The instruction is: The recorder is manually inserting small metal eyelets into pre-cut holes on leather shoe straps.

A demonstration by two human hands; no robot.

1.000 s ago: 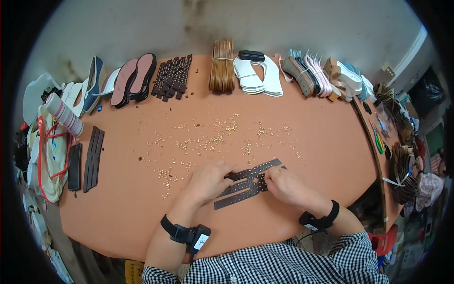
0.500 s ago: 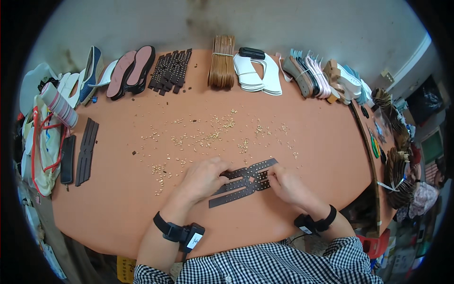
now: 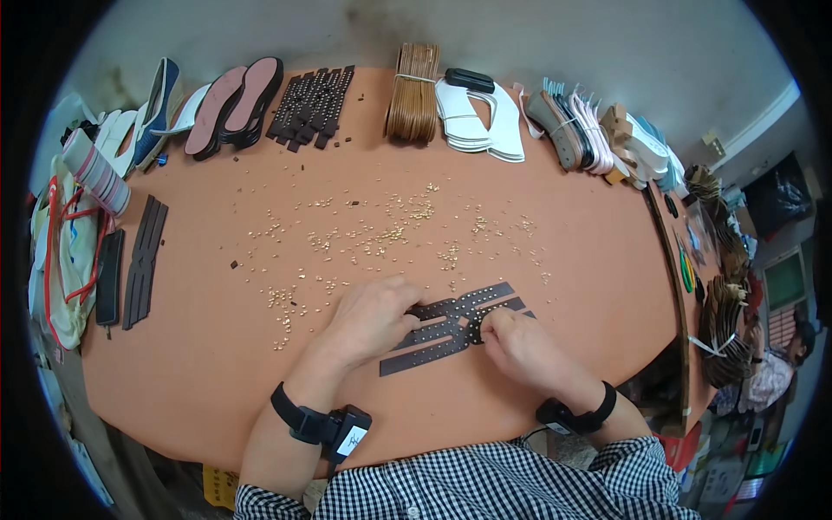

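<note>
A dark brown slotted strap piece (image 3: 431,349) lies on the table in front of me, dotted with rows of small metal studs and joined at its middle. My left hand (image 3: 370,322) is closed at its left end, thumb and curled fingers gripping the upper strips. Over the right half, my right hand (image 3: 523,347) is pinched, its fingertips down by the joined middle. Whatever sits between those fingertips is hidden. Small gold-coloured studs (image 3: 394,234) are scattered across the table beyond both hands.
Along the back of the orange-brown table (image 3: 217,364) stand pink-topped soles (image 3: 260,100), a stack of studded dark straps (image 3: 312,108), a tied brown bundle (image 3: 413,95) and white sole-shaped sheets (image 3: 468,126). Plain dark strap pieces (image 3: 145,264) lie at left. Green-handled scissors (image 3: 686,269) rest at right.
My right hand has shifted slightly left and down, toward the strap piece's middle, baring more of its right end. My left hand keeps its grip. The whole view has shifted slightly.
</note>
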